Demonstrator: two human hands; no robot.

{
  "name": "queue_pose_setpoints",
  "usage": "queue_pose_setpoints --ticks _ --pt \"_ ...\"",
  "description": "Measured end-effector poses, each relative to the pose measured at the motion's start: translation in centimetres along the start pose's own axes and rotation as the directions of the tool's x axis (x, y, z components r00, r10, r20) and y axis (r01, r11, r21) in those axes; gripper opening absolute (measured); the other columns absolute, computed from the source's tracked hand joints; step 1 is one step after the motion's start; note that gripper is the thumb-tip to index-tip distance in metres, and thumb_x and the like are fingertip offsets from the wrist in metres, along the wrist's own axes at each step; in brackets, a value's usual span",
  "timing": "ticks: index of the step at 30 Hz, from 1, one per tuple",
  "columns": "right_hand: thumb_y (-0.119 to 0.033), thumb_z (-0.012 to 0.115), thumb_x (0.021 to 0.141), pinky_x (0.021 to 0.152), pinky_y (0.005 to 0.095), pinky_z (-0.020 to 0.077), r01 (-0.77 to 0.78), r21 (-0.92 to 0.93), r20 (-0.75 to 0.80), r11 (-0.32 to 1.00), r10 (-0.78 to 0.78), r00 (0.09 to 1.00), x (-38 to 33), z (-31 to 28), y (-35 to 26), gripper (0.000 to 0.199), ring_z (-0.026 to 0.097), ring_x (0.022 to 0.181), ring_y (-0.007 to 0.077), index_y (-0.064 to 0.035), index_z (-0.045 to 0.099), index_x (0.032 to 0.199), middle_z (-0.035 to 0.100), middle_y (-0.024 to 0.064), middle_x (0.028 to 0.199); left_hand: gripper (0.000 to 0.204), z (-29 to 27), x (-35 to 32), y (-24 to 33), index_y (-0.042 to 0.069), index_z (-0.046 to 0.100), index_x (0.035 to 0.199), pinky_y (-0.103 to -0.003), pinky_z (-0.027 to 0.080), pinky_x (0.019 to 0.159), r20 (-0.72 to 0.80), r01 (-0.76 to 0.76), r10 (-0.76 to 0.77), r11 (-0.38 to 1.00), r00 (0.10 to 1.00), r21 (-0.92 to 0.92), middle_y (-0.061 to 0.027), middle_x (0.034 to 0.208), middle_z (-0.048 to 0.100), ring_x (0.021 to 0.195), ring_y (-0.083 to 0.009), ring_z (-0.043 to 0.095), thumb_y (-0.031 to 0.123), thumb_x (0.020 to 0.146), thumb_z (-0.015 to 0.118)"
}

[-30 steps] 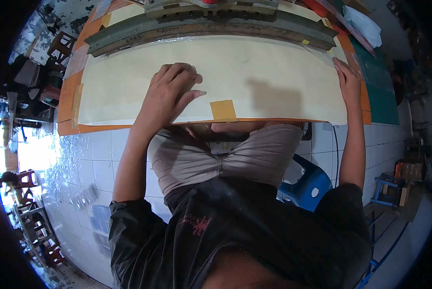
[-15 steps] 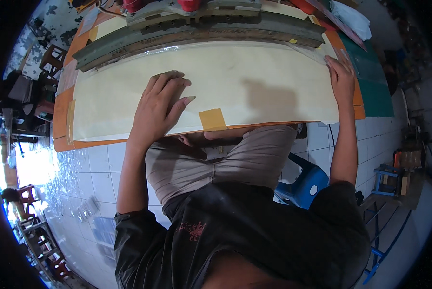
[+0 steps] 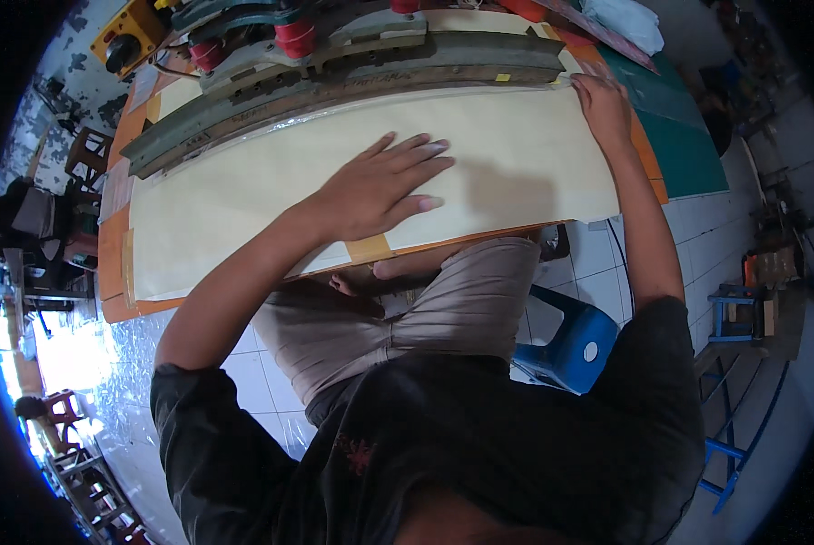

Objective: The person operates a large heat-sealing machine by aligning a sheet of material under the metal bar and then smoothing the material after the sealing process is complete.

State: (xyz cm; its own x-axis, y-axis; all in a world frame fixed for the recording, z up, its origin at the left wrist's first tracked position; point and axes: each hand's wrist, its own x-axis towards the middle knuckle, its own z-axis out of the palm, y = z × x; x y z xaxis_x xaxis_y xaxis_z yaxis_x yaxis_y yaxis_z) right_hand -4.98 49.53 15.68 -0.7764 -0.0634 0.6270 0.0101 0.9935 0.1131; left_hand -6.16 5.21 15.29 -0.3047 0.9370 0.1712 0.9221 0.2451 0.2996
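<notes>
A large cream sheet [image 3: 243, 195] lies flat on an orange worktable [image 3: 112, 250]. My left hand [image 3: 384, 186] presses flat on the middle of the sheet, fingers spread. My right hand [image 3: 602, 104] rests on the sheet's far right corner, near the end of a long grey metal bar [image 3: 334, 86] that runs along the sheet's far edge. A tan tape patch [image 3: 369, 247] sits on the sheet's near edge, just below my left hand.
Red knobs [image 3: 293, 36] and a yellow switch box [image 3: 125, 41] stand behind the bar. A green cutting mat [image 3: 688, 145] lies right of the table. A blue plastic stool [image 3: 575, 341] is under me on the white tiled floor [image 3: 234, 381].
My left hand has slid forward and to the right across the sheet. My right hand stays at the far right corner. The view has tilted.
</notes>
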Motion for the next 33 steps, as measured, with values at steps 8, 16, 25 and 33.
queue_pose_setpoints --ticks 8,16,25,33 --pt "-0.022 0.063 0.095 0.093 0.0479 0.0456 -0.123 0.004 -0.010 0.992 0.123 0.992 -0.5 0.9 0.1 0.016 0.067 0.100 0.0324 -0.0133 0.075 0.103 0.074 0.0107 0.101 0.059 6.0 13.6 1.6 0.006 0.041 0.150 -0.049 0.022 0.123 -0.135 -0.085 0.085 0.996 0.987 0.003 -0.0193 0.156 0.039 0.147 -0.0339 0.033 0.045 0.105 0.040" --pt "-0.023 0.064 0.095 0.092 0.0470 0.0451 -0.072 -0.050 -0.082 0.996 0.067 0.994 -0.7 0.9 0.9 0.016 0.067 0.100 0.0333 -0.0150 0.074 0.104 0.073 0.0126 0.100 0.074 8.1 20.3 2.1 -0.007 0.034 0.151 -0.048 0.020 0.124 -0.236 0.164 -0.153 0.986 0.960 0.029 -0.0271 0.156 0.037 0.147 -0.0417 0.032 0.051 0.105 0.034" --pt "-0.026 0.062 0.098 0.094 0.0439 0.0436 -0.098 -0.024 -0.054 0.995 0.097 0.994 -1.0 0.7 0.9 0.020 0.067 0.102 0.0314 -0.0153 0.075 0.107 0.073 0.0130 0.104 0.096 5.7 13.3 0.8 -0.012 0.024 0.153 -0.046 0.014 0.125 -0.231 0.454 -0.432 0.889 0.872 0.051 -0.0306 0.158 0.030 0.151 -0.0414 0.024 0.067 0.099 0.034" --pt "-0.025 0.060 0.100 0.098 0.0446 0.0432 -0.110 0.000 0.006 0.994 0.110 0.994 -1.0 0.0 0.1 0.022 0.066 0.106 0.0322 -0.0128 0.074 0.110 0.072 0.0131 0.110 0.102 3.1 5.7 -0.6 -0.014 0.020 0.153 -0.047 0.012 0.126 -0.241 0.599 -0.568 0.797 0.787 0.078 -0.0335 0.159 0.024 0.153 -0.0428 0.016 0.070 0.097 0.036"
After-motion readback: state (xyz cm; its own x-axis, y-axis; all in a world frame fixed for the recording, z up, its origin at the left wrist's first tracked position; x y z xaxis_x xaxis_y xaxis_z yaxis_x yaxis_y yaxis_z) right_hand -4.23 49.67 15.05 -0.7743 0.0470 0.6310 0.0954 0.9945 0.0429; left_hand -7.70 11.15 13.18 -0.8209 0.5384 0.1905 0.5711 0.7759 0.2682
